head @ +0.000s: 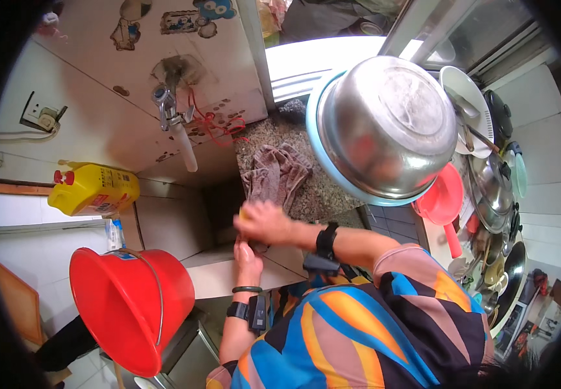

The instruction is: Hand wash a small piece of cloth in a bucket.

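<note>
My right hand (266,222) comes in from the right with its fingers curled, and a small yellow item, perhaps a sponge, shows at its fingertips. Just below it, my left hand (248,262) is raised with the palm partly visible; its fingers are hidden behind the right hand. Beyond both hands, a crumpled brownish cloth (274,170) lies on the edge of a speckled stone counter (309,197). To the upper left, a wall tap (166,104) with a white spout extension points down over a tiled basin (176,221).
A red bucket (132,301) stands tilted in view at lower left, near a yellow jug (98,189). An upturned metal bowl (389,104) rests on a light blue basin (321,160). Right of these are a pink dipper (443,194), pot lids and a wok (509,282).
</note>
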The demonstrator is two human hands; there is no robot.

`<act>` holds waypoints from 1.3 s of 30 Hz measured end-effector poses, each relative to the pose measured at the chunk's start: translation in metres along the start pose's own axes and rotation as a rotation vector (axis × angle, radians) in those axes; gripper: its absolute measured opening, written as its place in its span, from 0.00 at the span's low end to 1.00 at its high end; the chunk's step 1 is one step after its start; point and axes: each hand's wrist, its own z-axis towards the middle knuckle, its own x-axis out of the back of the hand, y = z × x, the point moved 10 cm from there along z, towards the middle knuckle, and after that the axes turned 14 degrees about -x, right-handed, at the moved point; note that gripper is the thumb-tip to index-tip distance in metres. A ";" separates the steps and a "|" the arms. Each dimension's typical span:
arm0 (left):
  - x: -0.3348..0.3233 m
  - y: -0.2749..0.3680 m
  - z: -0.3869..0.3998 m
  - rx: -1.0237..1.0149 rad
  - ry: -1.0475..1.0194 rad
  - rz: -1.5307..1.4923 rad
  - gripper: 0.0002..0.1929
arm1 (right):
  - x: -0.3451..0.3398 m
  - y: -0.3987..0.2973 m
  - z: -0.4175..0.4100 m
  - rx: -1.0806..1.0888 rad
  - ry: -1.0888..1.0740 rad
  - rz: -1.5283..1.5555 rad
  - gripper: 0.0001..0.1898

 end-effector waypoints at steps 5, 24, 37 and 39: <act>0.000 0.012 -0.011 -0.051 0.127 0.082 0.20 | 0.021 0.068 0.028 -0.098 0.106 -0.043 0.16; -0.035 0.027 -0.018 -0.139 -0.183 0.329 0.15 | 0.012 0.126 0.063 -0.323 0.009 -0.165 0.17; -0.191 0.089 -0.025 0.036 -0.363 -0.303 0.08 | 0.034 0.148 0.018 -0.653 -0.035 -0.049 0.21; -0.158 0.054 -0.021 0.076 -0.344 -0.083 0.09 | 0.060 0.160 0.009 -0.631 0.283 0.184 0.25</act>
